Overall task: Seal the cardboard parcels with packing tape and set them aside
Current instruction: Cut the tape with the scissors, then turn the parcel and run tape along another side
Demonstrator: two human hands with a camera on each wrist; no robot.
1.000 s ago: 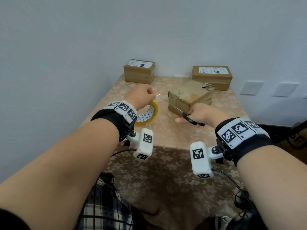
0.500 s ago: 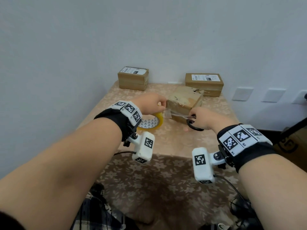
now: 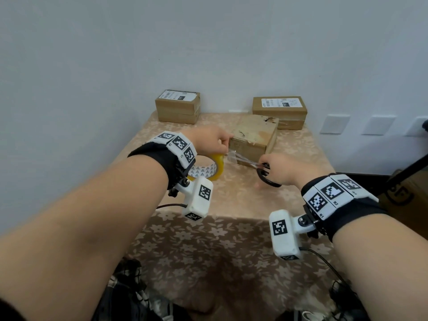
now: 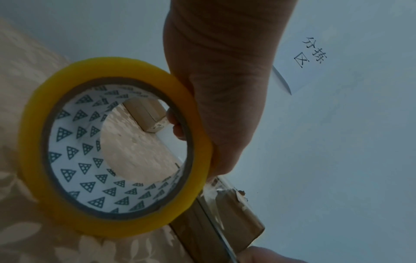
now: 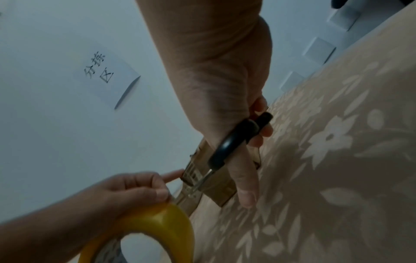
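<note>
Both hands' grip just beside parcel.

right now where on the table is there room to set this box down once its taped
Bare cloth between the two back boxes, along the right edge beside the middle box, and across the front edge. Crowded where tape roll, scissors and hands meet.

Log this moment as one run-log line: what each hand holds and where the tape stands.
left hand: holds tape roll | right hand: grips scissors | tape strip: stretched from roll to middle parcel, blades at it | stage: cutting
</note>
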